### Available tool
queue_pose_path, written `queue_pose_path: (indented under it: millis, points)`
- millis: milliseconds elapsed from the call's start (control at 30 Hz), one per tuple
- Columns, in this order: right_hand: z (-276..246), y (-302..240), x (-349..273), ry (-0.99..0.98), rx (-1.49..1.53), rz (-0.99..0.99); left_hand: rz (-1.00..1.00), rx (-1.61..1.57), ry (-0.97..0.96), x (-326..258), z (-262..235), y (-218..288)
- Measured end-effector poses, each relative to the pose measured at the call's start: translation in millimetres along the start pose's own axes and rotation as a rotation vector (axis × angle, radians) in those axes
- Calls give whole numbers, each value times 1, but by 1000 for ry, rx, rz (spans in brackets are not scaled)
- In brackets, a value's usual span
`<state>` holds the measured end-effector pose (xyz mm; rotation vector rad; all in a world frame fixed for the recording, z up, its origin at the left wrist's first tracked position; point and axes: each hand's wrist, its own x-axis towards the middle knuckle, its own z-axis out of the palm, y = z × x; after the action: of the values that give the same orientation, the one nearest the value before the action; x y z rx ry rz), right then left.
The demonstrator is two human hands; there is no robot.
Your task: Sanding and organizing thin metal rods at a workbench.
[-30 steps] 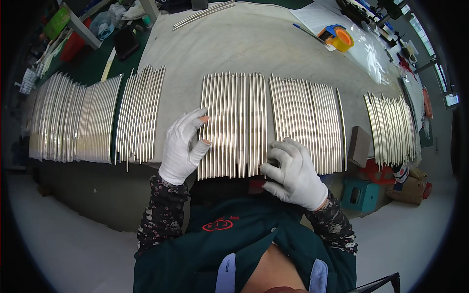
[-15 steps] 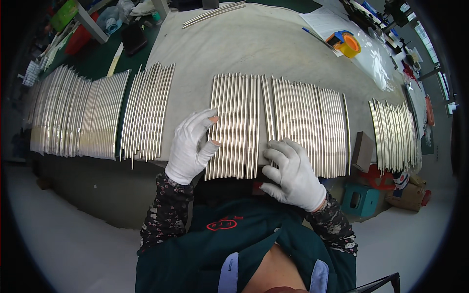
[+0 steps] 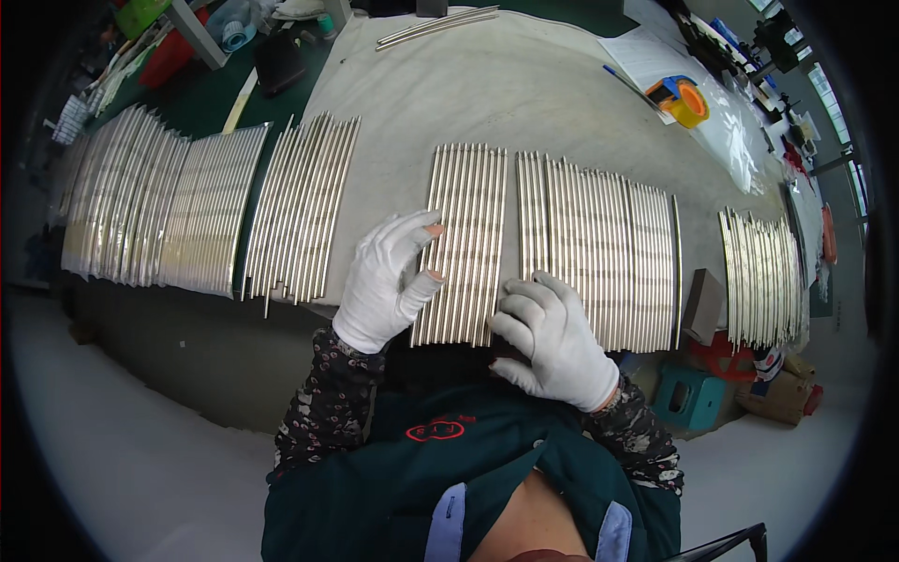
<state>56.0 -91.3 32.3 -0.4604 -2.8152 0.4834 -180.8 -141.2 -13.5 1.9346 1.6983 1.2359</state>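
Note:
A row of slim, shiny metal rods (image 3: 461, 244) lies side by side between my hands, near the front edge of the table. My left hand (image 3: 386, 281), in a white glove with bare thumb and index fingertips, rests at the row's left side with thumb and index finger apart. My right hand (image 3: 554, 345), gloved too, has its fingers bent but apart at the row's lower right edge. Its fingertips partly hide the lower rod ends. Just right of a narrow gap lies a wider row of rods (image 3: 599, 225), partly under my right hand.
Rods in clear wrap (image 3: 126, 201) and loose rods (image 3: 304, 201) lie left; another rod bundle (image 3: 760, 276) lies far right beside a grey-brown block (image 3: 702, 304). An orange tape dispenser (image 3: 684, 101) and several rods (image 3: 435, 28) lie at the back. A teal stool (image 3: 690, 398) stands below.
My right hand has moved left to the middle row's edge. The slanted rods between the rows now lie straight, with a clearer gap. The whole view has shifted slightly.

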Motion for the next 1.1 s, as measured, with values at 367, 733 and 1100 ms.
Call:
queue_pose_path:
  millis: [367,733,1100]
  points:
    - [2,-4,6,-23,89,6,-28,-99,33,-1,1,2]
    - [3,-12,19,-45,58,-39,-67,-245,96,-1,-4,9]
    - [5,-13,28,-39,36,-49,-42,-277,115,-1,-1,3]
